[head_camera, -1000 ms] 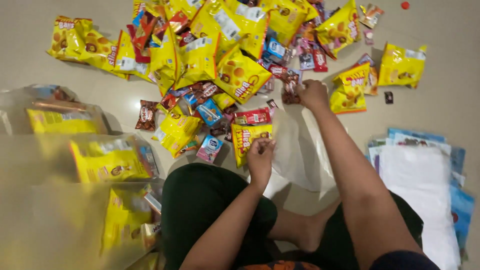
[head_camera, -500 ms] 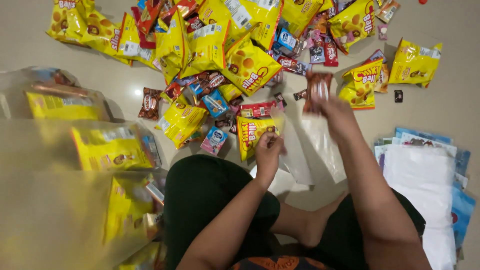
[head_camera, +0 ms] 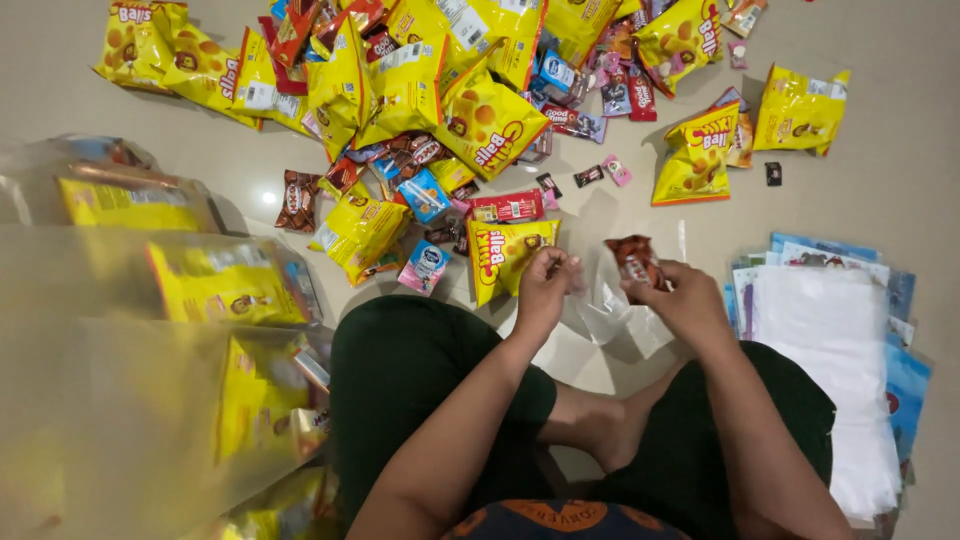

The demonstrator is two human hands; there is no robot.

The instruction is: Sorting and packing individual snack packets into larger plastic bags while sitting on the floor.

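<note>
My right hand (head_camera: 685,300) grips a brown snack packet (head_camera: 636,260); light, crinkly, likely slippery. My left hand (head_camera: 545,285) pinches the clear bag (head_camera: 605,300) rim: thin, limp.

Yellow snack bags (head_camera: 400,75) are lying scattered across the tiled floor (head_camera: 900,130), with small red and blue wrapped sweets (head_camera: 425,190) mixed in between. Filled clear bags (head_camera: 190,290) are piling up at left, blurred. A stack of flat white and blue packets (head_camera: 830,350) is sitting at right.
</note>
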